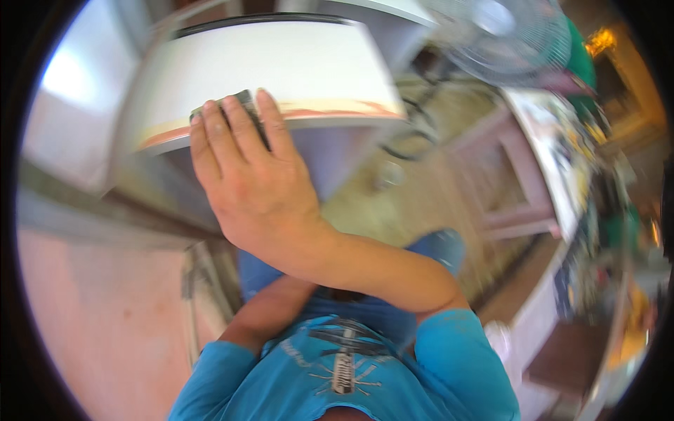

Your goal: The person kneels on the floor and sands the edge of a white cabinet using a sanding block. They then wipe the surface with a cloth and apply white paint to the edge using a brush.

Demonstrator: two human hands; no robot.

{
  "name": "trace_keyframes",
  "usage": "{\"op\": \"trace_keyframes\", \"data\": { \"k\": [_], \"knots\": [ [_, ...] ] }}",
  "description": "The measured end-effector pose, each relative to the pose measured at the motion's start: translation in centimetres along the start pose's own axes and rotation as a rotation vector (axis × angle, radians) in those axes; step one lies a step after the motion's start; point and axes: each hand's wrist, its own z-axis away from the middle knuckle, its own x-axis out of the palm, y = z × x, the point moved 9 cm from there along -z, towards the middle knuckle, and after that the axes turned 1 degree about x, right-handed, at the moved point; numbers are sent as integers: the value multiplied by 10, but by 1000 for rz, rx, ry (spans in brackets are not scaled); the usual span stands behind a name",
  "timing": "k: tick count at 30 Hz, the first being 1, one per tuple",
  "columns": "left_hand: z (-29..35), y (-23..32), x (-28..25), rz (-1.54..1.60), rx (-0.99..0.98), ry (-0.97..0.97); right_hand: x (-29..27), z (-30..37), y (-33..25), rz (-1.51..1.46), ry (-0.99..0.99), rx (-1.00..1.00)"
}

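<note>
My right hand (260,168) reaches across from the right and lies with its fingers nearly straight on a piece of dark sandpaper (246,105). It presses the sandpaper flat against the near edge of a white panel (281,67). Along that edge run worn bands of orange-pink and yellowish colour (344,109). The panel is the top of a pale cabinet-like piece (337,151), whose grey-white sides show below it. My left forearm (270,312) passes beneath the right one, and its hand is hidden from sight.
A round fan (509,35) stands at the far right beside a dark looped cable (414,137). A pinkish wooden frame (502,175) leans at the right, near a bench of blurred clutter (576,154). A reddish flat surface (105,302) lies at the left.
</note>
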Motion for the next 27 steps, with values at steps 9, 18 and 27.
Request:
{"op": "trace_keyframes", "data": {
  "k": [9, 18, 27],
  "knots": [
    [-43, 4, 45, 130, 90, 12, -77, 21, 32, 105, 169, 111],
    [35, -15, -15, 114, -65, 30, 5, 14, 10, -346, 149, 60],
    [7, -2, -18, -44, -53, -48, -103, 118, 154, 220, 165, 424]
  ]
}}
